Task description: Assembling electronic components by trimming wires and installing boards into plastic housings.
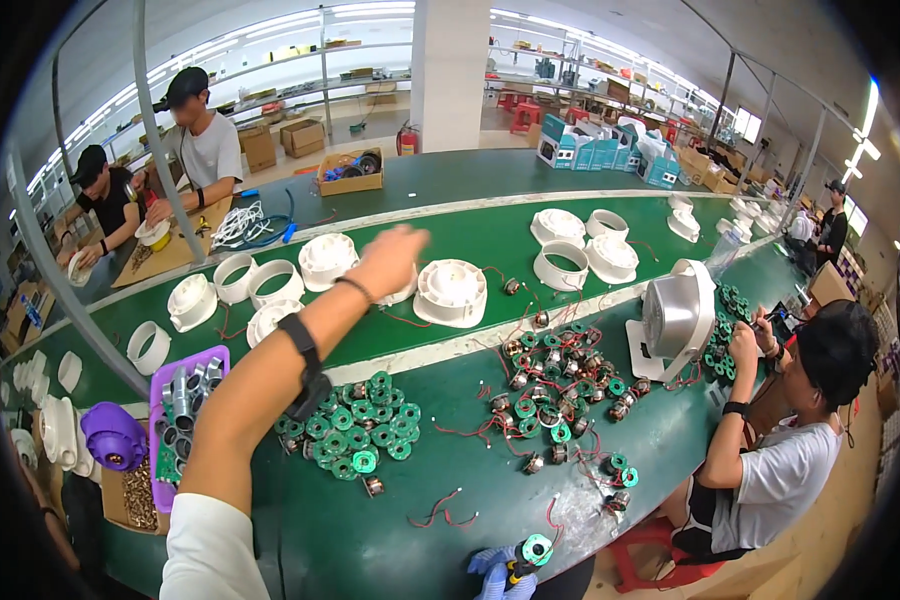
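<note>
My left hand (395, 262) reaches far over the green conveyor belt, above a white round housing partly hidden beneath it. Its fingers point right and are too blurred to show a grip. Just right of it sits another white housing (451, 292). At the lower edge my right hand (502, 574), in a blue glove, is closed around a small motor with a green circuit board (536, 549); something yellow and black shows by its fingers. Under my left forearm lies a pile of green ring-shaped circuit boards (365, 425). Small copper-wound motors (560, 385) with red wires are heaped to its right.
A purple crate (222, 352) of metal cylinders and a purple round part (117, 437) stand left. White rings (560, 266) and housings ride the belt. Beside a large grey-white housing (673, 312), a co-worker (785, 440) sits right. Two people work at far left, near a metal post.
</note>
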Tool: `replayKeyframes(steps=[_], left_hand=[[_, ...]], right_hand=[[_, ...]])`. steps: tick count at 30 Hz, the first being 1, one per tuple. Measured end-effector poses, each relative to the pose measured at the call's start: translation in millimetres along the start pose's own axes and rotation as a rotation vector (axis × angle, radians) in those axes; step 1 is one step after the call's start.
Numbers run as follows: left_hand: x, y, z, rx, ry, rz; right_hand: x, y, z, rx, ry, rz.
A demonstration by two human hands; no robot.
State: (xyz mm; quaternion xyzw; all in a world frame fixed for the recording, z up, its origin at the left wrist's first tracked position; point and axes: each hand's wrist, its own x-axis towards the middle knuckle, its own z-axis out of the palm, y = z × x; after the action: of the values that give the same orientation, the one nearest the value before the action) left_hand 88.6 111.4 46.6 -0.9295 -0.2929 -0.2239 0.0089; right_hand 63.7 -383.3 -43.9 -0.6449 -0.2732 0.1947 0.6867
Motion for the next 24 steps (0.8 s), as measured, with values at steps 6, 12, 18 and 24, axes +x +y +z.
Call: replayKeyframes(steps=[6, 12, 18, 24], left_hand=[[65.2, 121.3, 73.2, -0.111, -0.285, 0.162], [88.2, 133.4, 153.7, 0.115, -0.473, 0.092], [80.6, 150.4, 102.8, 0.101, -0.049, 0.186], [51.8, 189.1, 17.9, -0.343, 0.099, 0.286]], right_hand=[[-4.6, 4.0, -0.7, -0.031, 0.006, -0.006], [-6.2, 13.2, -1.5, -0.085, -0.011, -0.053], [-0.7, 9.7, -3.9, -0.065, -0.026, -0.023], [5.1, 12.3, -4.8, -0.043, -0.032, 0.007]])
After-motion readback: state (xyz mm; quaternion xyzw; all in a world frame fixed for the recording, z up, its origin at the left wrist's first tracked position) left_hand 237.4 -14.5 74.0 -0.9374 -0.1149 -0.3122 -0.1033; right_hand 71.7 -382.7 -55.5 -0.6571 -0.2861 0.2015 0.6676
